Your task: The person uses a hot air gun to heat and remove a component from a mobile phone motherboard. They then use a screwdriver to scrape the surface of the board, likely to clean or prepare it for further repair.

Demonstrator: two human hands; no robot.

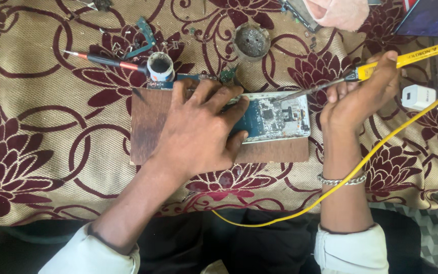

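The left hand [198, 134] lies spread flat, pressing an opened phone [275, 117] with bare circuit board onto a brown wooden board [148, 127]. The right hand [361, 96] pinches a yellow-handled soldering iron [381, 66], its metal tip touching the circuitry. Beneath lies a woven floral cloth [41, 152].

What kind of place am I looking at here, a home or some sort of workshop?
Probably a small phone or electronics repair bench. The right hand holds a yellow soldering iron to an opened phone, which the left hand steadies on a wooden board. A screwdriver lies nearby.
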